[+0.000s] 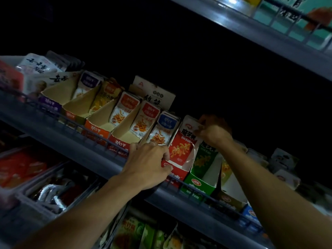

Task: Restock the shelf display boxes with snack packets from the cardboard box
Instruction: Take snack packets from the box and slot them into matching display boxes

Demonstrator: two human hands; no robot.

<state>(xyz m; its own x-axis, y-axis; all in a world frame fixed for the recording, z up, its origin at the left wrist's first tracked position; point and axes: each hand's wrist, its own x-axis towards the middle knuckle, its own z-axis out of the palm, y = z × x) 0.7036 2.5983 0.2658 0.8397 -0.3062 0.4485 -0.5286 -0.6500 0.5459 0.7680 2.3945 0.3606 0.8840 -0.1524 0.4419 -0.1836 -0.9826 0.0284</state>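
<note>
Head view: we stand at a dim shelf (100,159) with a row of display boxes. Our left hand (149,163) grips the front lip of the red box (177,172), fingers curled over its edge, steadying it. Our right hand (212,131) pinches the top edge of the red packets (185,139) standing in that box, between thumb and fingertips. The green box (199,184) sits just beside it on the right; orange boxes (98,129) line up to the left. The cardboard supply box is not in view.

We judge the packets light, soft and slick, so they may fan out or slump. The sealed top edge looks the firmest hold. The box is thin card and would slide or buckle unless braced at its front wall.
</note>
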